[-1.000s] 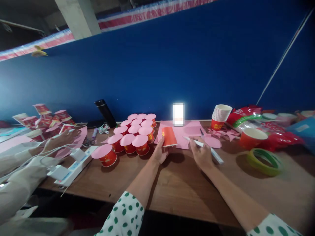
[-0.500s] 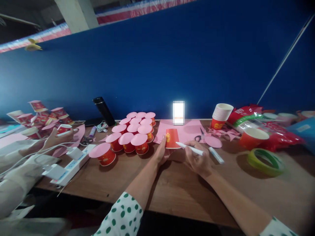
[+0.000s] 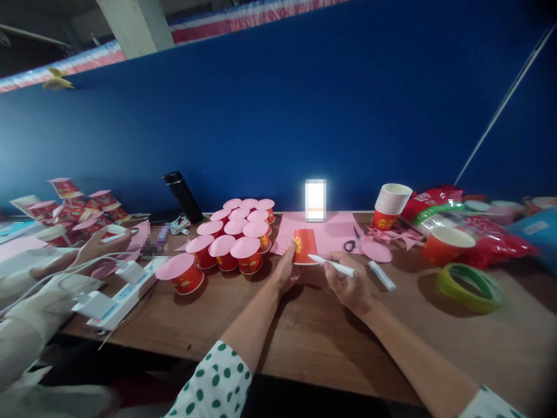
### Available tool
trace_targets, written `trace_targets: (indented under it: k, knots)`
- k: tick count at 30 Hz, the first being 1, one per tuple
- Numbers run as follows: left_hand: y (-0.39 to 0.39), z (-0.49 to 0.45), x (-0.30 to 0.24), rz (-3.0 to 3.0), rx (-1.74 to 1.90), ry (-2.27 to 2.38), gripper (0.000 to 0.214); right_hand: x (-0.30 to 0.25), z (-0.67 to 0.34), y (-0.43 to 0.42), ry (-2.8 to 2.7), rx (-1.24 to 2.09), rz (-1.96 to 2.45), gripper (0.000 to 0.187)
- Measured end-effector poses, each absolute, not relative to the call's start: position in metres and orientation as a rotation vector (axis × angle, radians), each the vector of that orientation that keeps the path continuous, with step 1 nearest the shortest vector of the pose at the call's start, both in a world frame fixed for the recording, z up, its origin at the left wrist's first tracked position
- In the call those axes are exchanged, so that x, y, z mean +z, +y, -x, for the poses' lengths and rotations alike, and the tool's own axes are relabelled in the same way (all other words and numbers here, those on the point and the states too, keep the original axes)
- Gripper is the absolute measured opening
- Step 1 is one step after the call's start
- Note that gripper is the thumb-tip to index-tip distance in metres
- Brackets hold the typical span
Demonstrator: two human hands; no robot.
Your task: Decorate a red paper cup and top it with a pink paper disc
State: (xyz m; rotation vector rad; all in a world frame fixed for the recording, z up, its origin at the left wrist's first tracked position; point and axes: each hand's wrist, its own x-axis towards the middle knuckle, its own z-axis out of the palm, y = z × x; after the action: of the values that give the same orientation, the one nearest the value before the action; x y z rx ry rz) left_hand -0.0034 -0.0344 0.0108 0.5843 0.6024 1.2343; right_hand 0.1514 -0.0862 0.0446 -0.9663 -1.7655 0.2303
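A red paper cup [image 3: 306,246] with gold print is gripped by my left hand [image 3: 286,270] along its left side. My right hand [image 3: 349,284] is closed round a white marker pen [image 3: 340,267], whose tip meets or nearly meets the cup's lower right wall. The pen's white cap [image 3: 382,276] lies on the table right of my right hand. Behind the cup spread pink paper sheets [image 3: 339,226], with scissors [image 3: 350,244] and a pink paper disc [image 3: 377,252] on the right.
Several red cups topped with pink discs [image 3: 245,247] stand to the left. A power strip [image 3: 126,300] and a co-worker's hand [image 3: 104,244] holding a cup are further left. On the right are stacked cups [image 3: 393,200], a tape roll [image 3: 469,288] and a red bag [image 3: 496,237].
The pen and my right hand have shifted slightly left, bringing the tip further onto the cup's side. My left hand keeps its hold, with the cup turned very slightly.
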Motion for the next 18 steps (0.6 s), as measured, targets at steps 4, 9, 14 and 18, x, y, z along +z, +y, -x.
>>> trace_targets:
  k: [4, 9, 14, 18]
  knots:
    - [-0.0344, 0.0030, 0.0117, -0.579, 1.246, 0.589, 0.036, 0.0435, -0.1519, -0.0854, -1.773, 0.226, 0.976, 0.024]
    - [-0.0342, 0.0034, 0.0093, -0.598, 1.226, 0.570, 0.041, 0.0422, -0.1519, -0.0848, -1.776, 0.204, 0.981, 0.023]
    - [-0.0363, 0.0011, 0.0108, -0.629, 1.269, 0.599, 0.043, 0.0440, -0.1505, -0.0852, -1.767, 0.164, 0.946, 0.017]
    - [-0.0393, -0.0014, 0.0154, -0.653, 1.280, 0.602, 0.043, 0.0463, -0.1499, -0.0858, -1.741, 0.163, 0.943, 0.014]
